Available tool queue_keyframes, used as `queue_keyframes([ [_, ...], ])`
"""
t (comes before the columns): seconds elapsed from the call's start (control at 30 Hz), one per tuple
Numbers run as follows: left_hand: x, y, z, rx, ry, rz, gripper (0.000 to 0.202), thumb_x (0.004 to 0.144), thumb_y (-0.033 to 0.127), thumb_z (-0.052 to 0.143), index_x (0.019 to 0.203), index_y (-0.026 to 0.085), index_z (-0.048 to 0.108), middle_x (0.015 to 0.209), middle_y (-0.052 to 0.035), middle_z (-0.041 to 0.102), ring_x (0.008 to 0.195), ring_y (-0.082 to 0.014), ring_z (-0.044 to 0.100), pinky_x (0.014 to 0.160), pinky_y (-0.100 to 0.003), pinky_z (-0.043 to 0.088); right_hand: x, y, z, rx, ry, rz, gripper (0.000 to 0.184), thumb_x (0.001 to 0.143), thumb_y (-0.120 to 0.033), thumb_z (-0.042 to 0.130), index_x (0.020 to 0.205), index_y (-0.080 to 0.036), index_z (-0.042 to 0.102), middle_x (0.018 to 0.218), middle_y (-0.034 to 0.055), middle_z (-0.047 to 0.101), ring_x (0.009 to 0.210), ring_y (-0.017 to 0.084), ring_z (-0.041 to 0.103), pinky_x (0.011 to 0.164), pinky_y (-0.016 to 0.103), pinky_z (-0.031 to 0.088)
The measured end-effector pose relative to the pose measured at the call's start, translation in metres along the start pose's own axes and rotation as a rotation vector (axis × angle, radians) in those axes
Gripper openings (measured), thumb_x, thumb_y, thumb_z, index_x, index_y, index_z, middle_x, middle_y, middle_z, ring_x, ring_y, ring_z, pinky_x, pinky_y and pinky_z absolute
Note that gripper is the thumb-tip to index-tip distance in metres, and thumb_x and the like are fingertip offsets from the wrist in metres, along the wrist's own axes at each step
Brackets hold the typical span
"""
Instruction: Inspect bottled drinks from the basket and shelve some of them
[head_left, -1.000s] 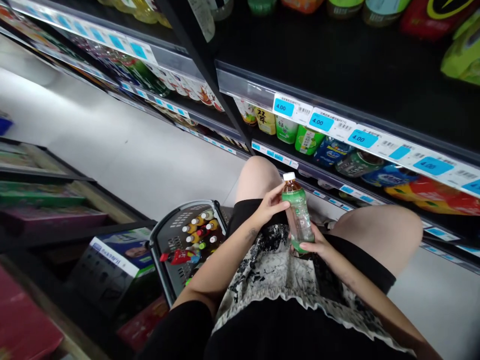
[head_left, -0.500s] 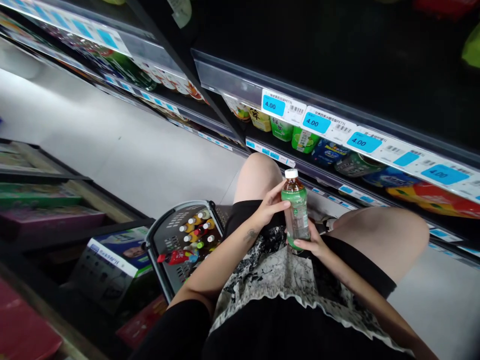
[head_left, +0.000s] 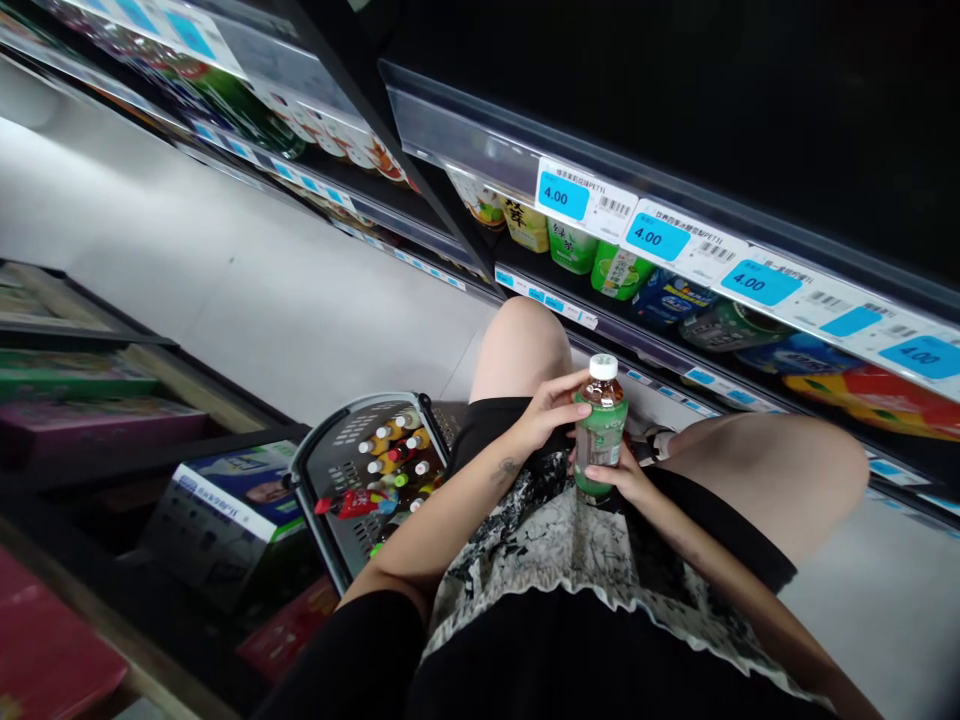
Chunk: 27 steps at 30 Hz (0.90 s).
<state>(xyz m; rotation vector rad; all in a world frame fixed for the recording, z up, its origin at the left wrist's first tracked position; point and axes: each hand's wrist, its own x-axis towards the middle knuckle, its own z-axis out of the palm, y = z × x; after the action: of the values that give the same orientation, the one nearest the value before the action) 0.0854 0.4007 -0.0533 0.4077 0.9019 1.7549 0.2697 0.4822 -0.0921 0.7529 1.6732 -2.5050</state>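
Between my knees I hold a drink bottle (head_left: 600,425) with a white cap, dark contents at the neck and a green label. It stands nearly upright. My left hand (head_left: 555,408) grips its upper side, thumb across the label. Around its lower part closes my right hand (head_left: 622,477), with the thumb on the front. Beside my left arm stands a grey shopping basket (head_left: 337,440) with several capped bottles in it. A bottle with a red wrapper (head_left: 356,503) lies among them near the rim.
Ahead runs a dark shelf (head_left: 465,120) with price tags (head_left: 660,235); drink packs (head_left: 619,268) stand on its lower level. To the left, a display rack holds boxes, one blue and white (head_left: 232,500). Pale floor (head_left: 247,270) stretches between them.
The bottle has shifted slightly right and tipped its cap a little toward me, both hands still on it. The view has moved slightly.
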Motion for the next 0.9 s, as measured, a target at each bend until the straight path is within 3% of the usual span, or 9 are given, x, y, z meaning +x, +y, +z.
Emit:
queue_keyframes([
  [0.17, 0.001, 0.001, -0.001, -0.032, -0.005, -0.023, 0.054, 0.072, 0.037, 0.093, 0.121, 0.022, 0.078, 0.117, -0.0088, 0.077, 0.108, -0.0269, 0.071, 0.101, -0.039, 0.052, 0.006, 0.002, -0.004, -0.028, -0.002, -0.01, 0.051, 0.067, -0.054, 0.09, 0.098, -0.019, 0.069, 0.094, 0.0063, 0.073, 0.082, 0.024, 0.068, 0.076, 0.038, 0.058],
  [0.37, 0.003, 0.001, -0.003, -0.046, -0.016, -0.061, 0.059, 0.068, 0.037, 0.095, 0.122, 0.021, 0.077, 0.112, -0.0092, 0.078, 0.102, -0.0253, 0.072, 0.1, -0.041, 0.054, 0.009, 0.003, -0.008, -0.033, -0.039, -0.01, 0.05, 0.07, -0.055, 0.087, 0.102, -0.02, 0.071, 0.094, 0.0065, 0.073, 0.083, 0.025, 0.069, 0.078, 0.04, 0.058],
  [0.7, 0.003, 0.002, -0.004, -0.026, -0.007, -0.08, 0.061, 0.068, 0.039, 0.095, 0.123, 0.021, 0.076, 0.109, -0.0083, 0.077, 0.1, -0.0248, 0.071, 0.099, -0.041, 0.055, 0.01, 0.014, -0.016, -0.006, -0.048, -0.012, 0.064, 0.07, -0.052, 0.089, 0.121, -0.02, 0.069, 0.101, 0.0082, 0.073, 0.094, 0.028, 0.07, 0.079, 0.04, 0.059],
  [0.9, 0.003, 0.006, -0.001, 0.009, -0.038, -0.099, 0.066, 0.068, 0.045, 0.094, 0.127, 0.023, 0.075, 0.109, -0.0084, 0.076, 0.085, -0.0212, 0.069, 0.088, -0.041, 0.06, 0.01, 0.002, -0.013, -0.005, -0.064, -0.008, 0.059, 0.069, -0.051, 0.089, 0.116, -0.019, 0.071, 0.097, 0.0072, 0.073, 0.094, 0.028, 0.071, 0.08, 0.039, 0.059],
])
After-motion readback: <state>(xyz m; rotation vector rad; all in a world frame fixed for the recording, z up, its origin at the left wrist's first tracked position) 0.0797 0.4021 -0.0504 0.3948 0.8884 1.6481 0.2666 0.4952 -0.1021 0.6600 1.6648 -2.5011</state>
